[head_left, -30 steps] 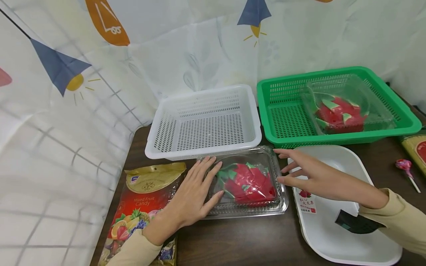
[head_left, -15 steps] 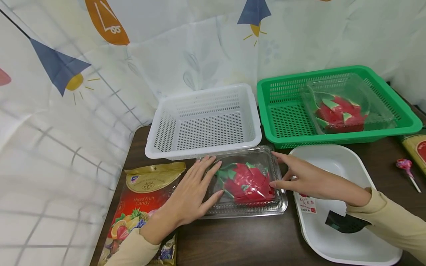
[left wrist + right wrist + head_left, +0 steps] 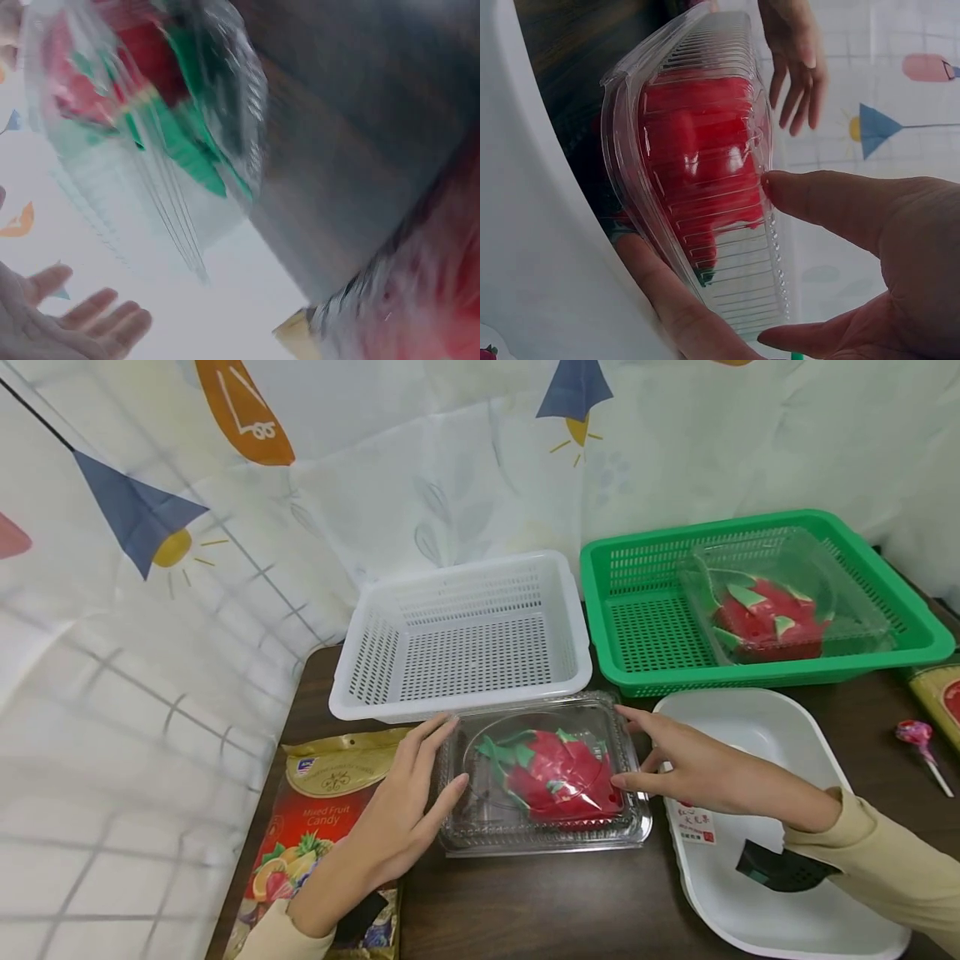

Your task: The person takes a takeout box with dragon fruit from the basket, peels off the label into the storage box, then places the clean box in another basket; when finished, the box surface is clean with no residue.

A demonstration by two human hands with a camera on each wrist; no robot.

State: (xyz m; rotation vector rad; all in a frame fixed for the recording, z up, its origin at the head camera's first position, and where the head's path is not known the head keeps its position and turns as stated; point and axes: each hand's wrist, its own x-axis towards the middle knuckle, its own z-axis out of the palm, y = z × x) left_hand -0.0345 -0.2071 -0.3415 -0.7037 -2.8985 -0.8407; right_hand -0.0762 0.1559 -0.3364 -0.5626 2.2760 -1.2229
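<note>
A clear plastic clamshell box (image 3: 480, 833) with a red and green dragon fruit (image 3: 566, 775) inside lies on the dark table; its lid looks closed. My right hand (image 3: 693, 764) holds the box's right side. In the right wrist view, the thumb (image 3: 817, 199) touches the lid's upper edge and a finger (image 3: 667, 292) lies along the lower rim. My left hand (image 3: 397, 814) hovers by the box's left edge, its fingers extended. The left wrist view shows this hand (image 3: 67, 322) apart from the plastic.
Behind are a white basket (image 3: 352, 693) and a green basket (image 3: 633, 677) with another boxed dragon fruit (image 3: 772, 618). A red candy bag (image 3: 322, 810) lies left. At right are a white tray (image 3: 795, 918), a lollipop (image 3: 915, 732) and a yellow pack (image 3: 933, 685).
My left hand has slid off the lid toward the left and the near side. My right hand has moved left onto the box's right side. The box looks unmoved.
</note>
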